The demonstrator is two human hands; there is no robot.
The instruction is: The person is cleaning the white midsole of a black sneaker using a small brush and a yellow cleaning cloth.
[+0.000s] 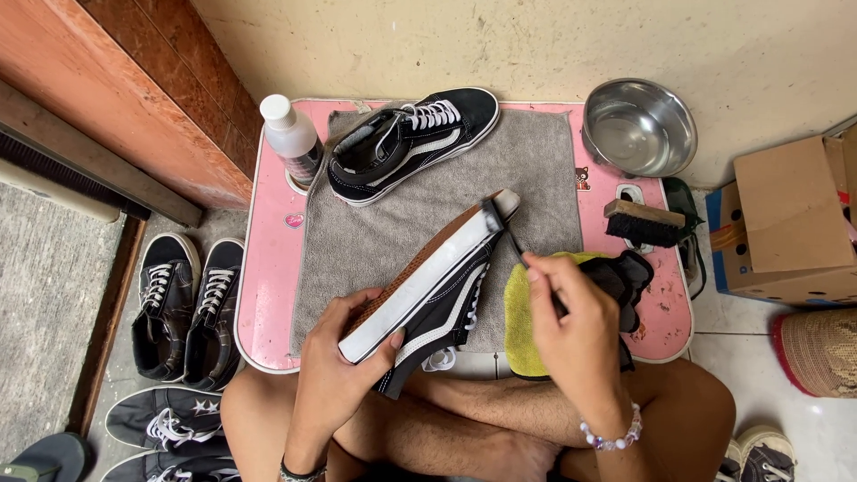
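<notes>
The left hand point(335, 357) holds a black shoe point(437, 286) tight by its heel end, tipped on its side so the white rim of the sole faces up. The shoe sits above the near edge of the pink desk point(268, 259), over a grey towel point(375, 241). The right hand point(571, 330) is closed around a thin brush point(509, 236), and the brush's dark tip touches the white rim near the toe. To do this step well, I think the left hand should keep the shoe still and firm, so it does not wobble. The brush should go in short, soft strokes along the white rim, from the toe back to the heel, and stay off the black cloth part. It helps to turn the shoe a little at a time so every bit of the rim gets a rub. A yellow cloth point(518, 312) lies just beside the right hand at the near edge, handy for wiping off dirt. The other black shoe point(411, 143) rests on the towel at the far edge. A white bottle point(293, 138) stands at the far left corner. A metal bowl point(638, 125) sits at the far right corner, and a big wood brush point(643, 223) lies near the right edge. More shoes point(187, 308) wait on the floor to the left of the desk.
</notes>
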